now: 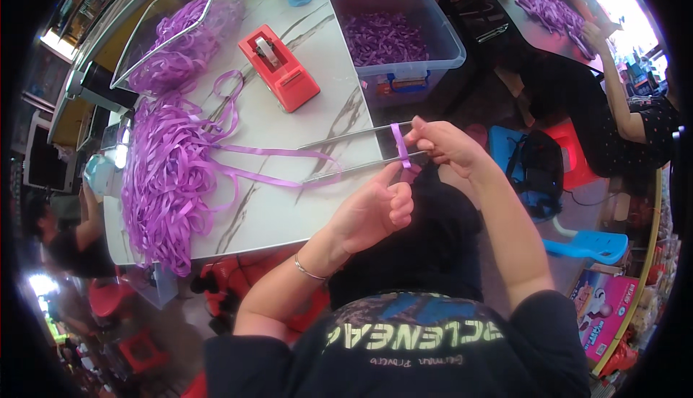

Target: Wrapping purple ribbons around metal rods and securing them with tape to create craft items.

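Note:
Two thin metal rods [354, 137] reach out side by side over the table's right edge. Near their tips a strip of purple ribbon [399, 145] is wrapped across both. My left hand [375, 214] is just below this wrap, its index finger and thumb closed on the ribbon and the other fingers curled in. From the far side, my right hand [447, 146] has its fingers bent and pressed together at the rod tips, beside the wrap. What exactly its fingertips grip is partly hidden. Loose ribbon strands run left to a big tangled ribbon pile [170, 181] on the table.
A red tape dispenser [280, 69] stands on the white marbled table [289, 217]. Behind it is a clear bag of ribbon [180, 44]. A plastic bin [440, 55] holds cut purple pieces beyond the table edge. At the right, another person's arm [613, 87] works at a second table.

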`<state>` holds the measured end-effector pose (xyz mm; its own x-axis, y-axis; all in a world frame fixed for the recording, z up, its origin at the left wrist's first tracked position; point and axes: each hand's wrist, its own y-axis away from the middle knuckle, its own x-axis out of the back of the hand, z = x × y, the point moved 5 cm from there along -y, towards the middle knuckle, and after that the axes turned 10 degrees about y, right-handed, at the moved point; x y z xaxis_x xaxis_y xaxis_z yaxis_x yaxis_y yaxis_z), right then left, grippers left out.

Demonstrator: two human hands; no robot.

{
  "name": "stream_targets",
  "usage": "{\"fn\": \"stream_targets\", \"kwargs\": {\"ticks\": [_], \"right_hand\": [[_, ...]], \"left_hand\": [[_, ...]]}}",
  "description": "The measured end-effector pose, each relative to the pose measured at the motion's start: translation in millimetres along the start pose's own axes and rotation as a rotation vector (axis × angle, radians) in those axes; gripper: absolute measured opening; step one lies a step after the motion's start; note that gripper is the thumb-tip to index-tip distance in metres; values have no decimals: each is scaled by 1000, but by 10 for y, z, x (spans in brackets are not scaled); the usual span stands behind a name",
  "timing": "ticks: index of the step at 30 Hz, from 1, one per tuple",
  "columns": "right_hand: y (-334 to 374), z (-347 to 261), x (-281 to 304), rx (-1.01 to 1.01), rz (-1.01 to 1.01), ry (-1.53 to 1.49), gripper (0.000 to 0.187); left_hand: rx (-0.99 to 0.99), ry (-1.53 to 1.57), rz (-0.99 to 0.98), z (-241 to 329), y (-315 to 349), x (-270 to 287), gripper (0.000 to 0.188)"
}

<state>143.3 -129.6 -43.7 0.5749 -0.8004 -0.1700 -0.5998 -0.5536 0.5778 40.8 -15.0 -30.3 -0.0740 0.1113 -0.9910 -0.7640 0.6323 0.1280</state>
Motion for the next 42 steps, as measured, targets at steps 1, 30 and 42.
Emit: {"fn": "stream_targets", "kwargs": {"ticks": [1, 30, 42], "right_hand": [[10, -36, -48, 44, 62, 98, 24], [-186, 279, -122, 103, 124, -110, 24], [205, -300, -351, 355, 743, 1230, 36]], "left_hand": [[-3, -1, 5, 4, -1, -2, 49], [-21, 5, 4, 1, 6, 3, 52], [-10, -19, -8, -2, -9, -21, 59]]}}
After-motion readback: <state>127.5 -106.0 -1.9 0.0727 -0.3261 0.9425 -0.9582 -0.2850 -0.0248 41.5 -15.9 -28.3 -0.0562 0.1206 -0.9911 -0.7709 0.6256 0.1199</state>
